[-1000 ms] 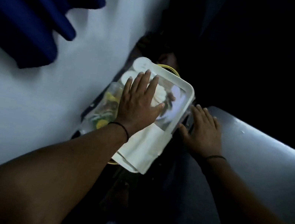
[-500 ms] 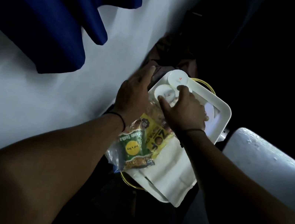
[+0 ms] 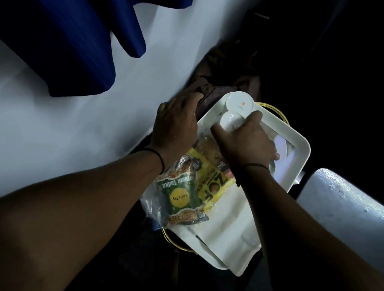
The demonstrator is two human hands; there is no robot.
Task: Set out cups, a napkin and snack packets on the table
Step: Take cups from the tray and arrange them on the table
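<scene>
A white tray (image 3: 298, 148) sits low between a white wall and a grey seat. Two white cups stand upside down at its far corner: the farther cup (image 3: 239, 103) is free, and my right hand (image 3: 246, 143) grips the nearer cup (image 3: 230, 122) from above. My left hand (image 3: 176, 123) holds the tray's left edge, its fingers curled over the rim. A green snack packet (image 3: 181, 198) and a yellow snack packet (image 3: 214, 187) lie on the tray by my wrists. Under them a folded white napkin (image 3: 233, 226) hangs over the near edge.
A blue curtain (image 3: 68, 10) hangs at the upper left against the white wall (image 3: 60, 136). A grey seat (image 3: 353, 205) is at the right. Brown cloth (image 3: 222, 81) lies behind the tray. A gold wire rim (image 3: 177, 243) shows beneath it.
My right hand left the tray's right edge and came onto the nearer cup. My left hand moved off the napkin to the tray's left edge. The snack packets came into view.
</scene>
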